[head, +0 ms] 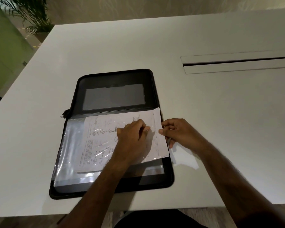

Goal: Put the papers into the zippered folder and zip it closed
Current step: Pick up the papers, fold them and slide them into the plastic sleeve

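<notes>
A black zippered folder point(115, 76) lies open on the white table point(204, 129), its far half showing a clear window pocket. On the near half sits a clear plastic sleeve point(71, 145) with a printed paper point(99, 135) partly inside it, the paper's right end sticking out past the folder's right edge. My left hand point(132, 139) lies on the paper with fingers curled, pinching the sleeve's edge. My right hand point(178, 130) pinches the paper's right edge. Another white sheet point(186, 160) lies under my right wrist, beside the folder. The zipper pull point(62, 116) hangs at the folder's left spine.
A long cable slot point(237, 63) with a white flap runs across the table at the far right. A potted palm point(33, 15) stands beyond the table's far left corner. The table's near edge runs just below the folder.
</notes>
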### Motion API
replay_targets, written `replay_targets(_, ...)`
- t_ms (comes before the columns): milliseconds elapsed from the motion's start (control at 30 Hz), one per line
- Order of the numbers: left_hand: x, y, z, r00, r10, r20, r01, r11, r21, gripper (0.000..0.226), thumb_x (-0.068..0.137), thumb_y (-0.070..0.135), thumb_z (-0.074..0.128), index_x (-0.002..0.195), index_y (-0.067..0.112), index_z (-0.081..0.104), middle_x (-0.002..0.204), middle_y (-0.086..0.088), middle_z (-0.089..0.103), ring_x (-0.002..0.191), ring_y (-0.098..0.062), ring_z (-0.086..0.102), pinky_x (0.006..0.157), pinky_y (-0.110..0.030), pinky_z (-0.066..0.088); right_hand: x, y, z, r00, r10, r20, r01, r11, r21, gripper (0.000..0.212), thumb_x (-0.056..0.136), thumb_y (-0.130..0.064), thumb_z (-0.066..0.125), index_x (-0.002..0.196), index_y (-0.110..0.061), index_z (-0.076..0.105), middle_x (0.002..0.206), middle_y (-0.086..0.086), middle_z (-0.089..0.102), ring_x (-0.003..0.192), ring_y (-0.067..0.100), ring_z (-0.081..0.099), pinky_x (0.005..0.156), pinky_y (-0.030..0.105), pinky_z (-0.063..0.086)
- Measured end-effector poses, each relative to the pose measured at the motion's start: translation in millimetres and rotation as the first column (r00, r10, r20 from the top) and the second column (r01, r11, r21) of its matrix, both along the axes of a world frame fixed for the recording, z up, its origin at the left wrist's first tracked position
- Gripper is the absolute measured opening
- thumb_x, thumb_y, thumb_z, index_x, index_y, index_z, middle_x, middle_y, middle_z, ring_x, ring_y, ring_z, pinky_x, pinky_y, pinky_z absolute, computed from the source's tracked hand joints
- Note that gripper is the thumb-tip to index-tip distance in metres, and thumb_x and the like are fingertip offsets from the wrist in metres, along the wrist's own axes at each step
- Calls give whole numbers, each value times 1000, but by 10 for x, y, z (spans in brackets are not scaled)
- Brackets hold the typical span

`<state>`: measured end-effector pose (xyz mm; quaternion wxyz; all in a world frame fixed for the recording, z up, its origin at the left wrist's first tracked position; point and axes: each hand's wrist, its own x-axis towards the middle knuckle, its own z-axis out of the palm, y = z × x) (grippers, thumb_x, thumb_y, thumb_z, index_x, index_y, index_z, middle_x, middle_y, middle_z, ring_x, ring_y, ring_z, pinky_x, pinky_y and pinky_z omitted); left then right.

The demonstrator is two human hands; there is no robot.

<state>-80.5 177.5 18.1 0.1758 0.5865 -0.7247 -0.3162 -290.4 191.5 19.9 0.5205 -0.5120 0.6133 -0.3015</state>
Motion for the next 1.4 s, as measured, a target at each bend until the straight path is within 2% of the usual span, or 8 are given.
replay_targets(233,-20,5,-5,1000,5,-2,-5,999,-53,13,105,43,52,101,31,53,97,12,63,85,-15,62,98,-44,54,-22,-22,36,994,-112,6,112,994,-10,25,93,-12,80,118,-10,75,89,7,84,72,25,81,65,31,66)
replay_targets(433,-39,1,9,1000,17,-3,-17,992,-126,20,103,47,52,93,31,55,87,16,60,80,-10,60,96,-38,36,101,-76,51,998,-65,-7,64,997,-36,24,93,-10,80,115,-15,73,79,-4,82,65,15,78,57,25,62)
replay_targets(633,9,-34,6,998,-31,-51,25,993,-112,12,104,39,56,95,32,53,91,14,59,84,-8,58,98,-51,47,220,-103,-26,996,-37,-85,29,996,-89,18,93,-19,81,106,-29,71,80,-7,82,56,13,74,48,16,53)
replay_targets(833,-1,-73,-32,1000,-15,-23,12,992,-128,15,107,40,50,94,33,53,92,15,57,81,-1,52,100,-38,36,341,-138,-86,994,-8,-111,-5,993,-114,23,96,-12,76,91,-35,72,72,-13,79,42,8,62,46,16,53)
replay_targets(933,15,-85,-20,999,-33,-42,27,991,-128,13,107,39,50,97,30,53,96,13,60,82,-5,53,100,-36,34,414,-174,-130,986,-14,-165,-2,995,-99,34,97,-5,73,87,-38,73,71,-26,75,53,12,72,50,21,60)
replay_targets(1033,28,-91,-19,998,-33,-46,27,993,-117,13,107,40,51,99,30,54,99,10,64,89,-7,55,102,-35,34,468,-181,-134,983,-10,-181,-8,995,-100,44,96,-1,71,83,-43,72,71,-33,73,69,-7,74,56,17,61)
replay_targets(1200,37,-85,-64,1000,-19,-8,18,992,-124,21,106,45,50,94,28,56,90,14,60,83,-6,55,97,-33,29,399,-152,-62,991,-1,-136,-13,995,-103,19,100,-12,71,95,-29,76,73,-14,79,45,22,67,48,26,58)
replay_targets(1400,301,-79,-180,1000,-28,13,29,996,-87,16,103,47,58,102,31,58,105,15,58,92,-4,52,101,-32,35,267,-49,-30,934,-231,-272,164,955,-246,9,104,-22,62,105,-25,70,87,-6,75,67,7,69,59,20,53)
